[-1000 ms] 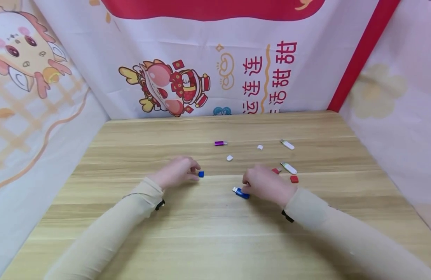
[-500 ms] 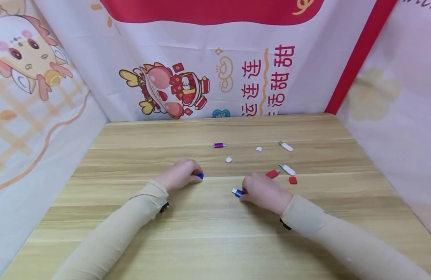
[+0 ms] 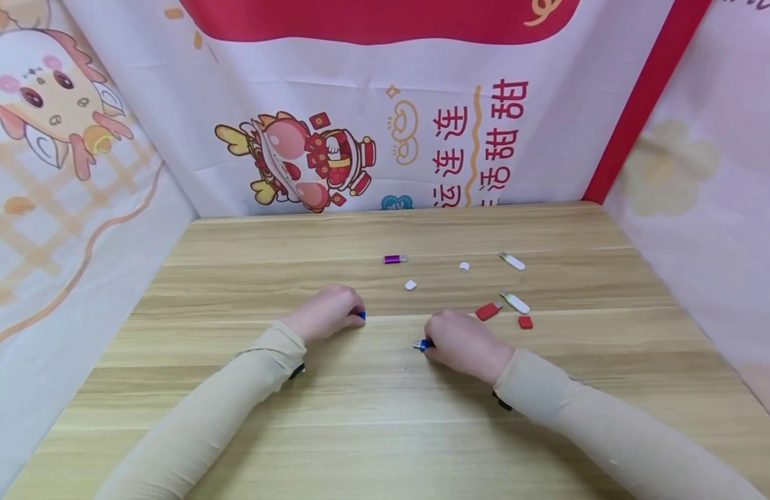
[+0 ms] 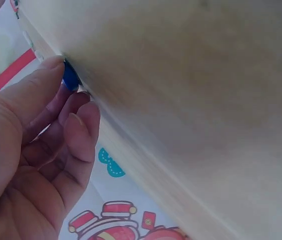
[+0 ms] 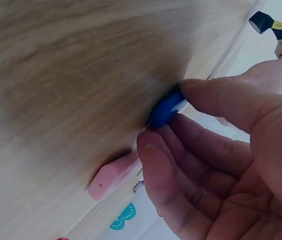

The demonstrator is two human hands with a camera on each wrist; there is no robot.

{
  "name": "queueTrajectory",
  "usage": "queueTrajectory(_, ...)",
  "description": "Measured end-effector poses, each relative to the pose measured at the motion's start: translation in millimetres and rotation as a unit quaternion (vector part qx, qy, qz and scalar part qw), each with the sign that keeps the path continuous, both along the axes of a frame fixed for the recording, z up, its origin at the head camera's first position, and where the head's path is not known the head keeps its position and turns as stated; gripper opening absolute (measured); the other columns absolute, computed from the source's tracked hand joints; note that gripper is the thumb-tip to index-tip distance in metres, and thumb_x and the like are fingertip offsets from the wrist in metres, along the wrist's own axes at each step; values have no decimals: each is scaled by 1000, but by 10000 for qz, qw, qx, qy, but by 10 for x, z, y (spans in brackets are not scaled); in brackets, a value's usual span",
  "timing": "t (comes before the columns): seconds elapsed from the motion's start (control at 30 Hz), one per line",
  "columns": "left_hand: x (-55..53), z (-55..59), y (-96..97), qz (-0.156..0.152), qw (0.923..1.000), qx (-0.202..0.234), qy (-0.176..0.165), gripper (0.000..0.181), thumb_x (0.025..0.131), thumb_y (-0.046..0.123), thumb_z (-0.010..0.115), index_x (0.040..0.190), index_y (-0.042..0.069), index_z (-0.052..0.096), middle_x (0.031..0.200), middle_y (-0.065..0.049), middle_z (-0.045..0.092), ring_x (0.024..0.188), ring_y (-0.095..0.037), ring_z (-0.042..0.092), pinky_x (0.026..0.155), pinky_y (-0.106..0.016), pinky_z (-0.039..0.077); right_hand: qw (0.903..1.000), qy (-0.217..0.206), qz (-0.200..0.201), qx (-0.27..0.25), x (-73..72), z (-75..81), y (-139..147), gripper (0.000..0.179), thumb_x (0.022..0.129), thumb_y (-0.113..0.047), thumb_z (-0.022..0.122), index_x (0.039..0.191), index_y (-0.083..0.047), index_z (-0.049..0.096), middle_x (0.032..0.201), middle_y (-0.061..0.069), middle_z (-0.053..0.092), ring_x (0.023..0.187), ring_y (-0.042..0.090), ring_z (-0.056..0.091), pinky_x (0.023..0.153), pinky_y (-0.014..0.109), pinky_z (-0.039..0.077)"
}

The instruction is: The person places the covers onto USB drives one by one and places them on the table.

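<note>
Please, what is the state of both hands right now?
Left hand: pinching the small blue cap.
Right hand: holding the blue USB stick.

The left hand (image 3: 327, 312) now pinches the blue cap (image 4: 71, 76); the right hand (image 3: 464, 342) covers more of the blue USB stick (image 5: 164, 109), baring the red stick (image 3: 487, 311)

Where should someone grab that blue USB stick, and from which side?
The blue stick is probably best pinched by its rounded blue body, from the right: its bare metal plug points left in the head view, so that end is left clear. The right hand does just this, while the left hand holds the blue cap.
</note>
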State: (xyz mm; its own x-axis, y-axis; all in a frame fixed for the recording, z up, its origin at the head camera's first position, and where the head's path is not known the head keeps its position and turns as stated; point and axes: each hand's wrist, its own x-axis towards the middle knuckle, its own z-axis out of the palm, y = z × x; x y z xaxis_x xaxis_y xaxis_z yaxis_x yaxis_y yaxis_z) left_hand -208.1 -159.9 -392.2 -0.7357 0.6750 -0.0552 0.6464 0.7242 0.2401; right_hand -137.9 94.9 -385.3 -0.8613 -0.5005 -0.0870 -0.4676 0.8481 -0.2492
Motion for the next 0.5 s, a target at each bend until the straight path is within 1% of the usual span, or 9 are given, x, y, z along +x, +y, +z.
queueTrajectory(0.13, 10, -6, 35, -59, 9998, -187, 84, 8, 92, 19, 73, 88, 11, 73, 84, 2, 67, 73, -10, 59, 73, -30, 52, 10000, 13, 7, 67, -4, 0, -5, 24, 85, -20, 79, 68, -15, 64, 59, -4, 52, 50, 10, 46, 49, 25, 38)
queueTrajectory(0.23, 15, -9, 43, -98, 9997, -229, 63, 8, 91, 19, 74, 89, 12, 73, 84, 3, 67, 72, -8, 58, 70, -27, 52, 10000, -66, -1, 7, 1, 9, 0, 25, 84, -19, 79, 66, -15, 63, 57, -4, 52, 49, 10, 46, 48, 25, 38)
queueTrajectory(0.37, 36, 14, 43, -176, 9998, -48, 6, 8, 88, 19, 77, 92, 12, 75, 85, 3, 69, 72, -6, 61, 71, -23, 53, 9995, -220, -41, -222, 12, 42, 21, 21, 84, -17, 79, 68, -14, 66, 57, -5, 53, 48, 9, 47, 48, 25, 40)
queueTrajectory(0.5, 90, 75, 73, -346, 9992, 202, -69, 10, 88, 18, 78, 95, 12, 77, 89, 4, 72, 73, -3, 61, 71, -21, 53, 9990, -211, 11, -390, 21, 75, 51, 13, 85, -18, 79, 76, -12, 72, 61, -7, 55, 50, 8, 50, 50, 23, 43)
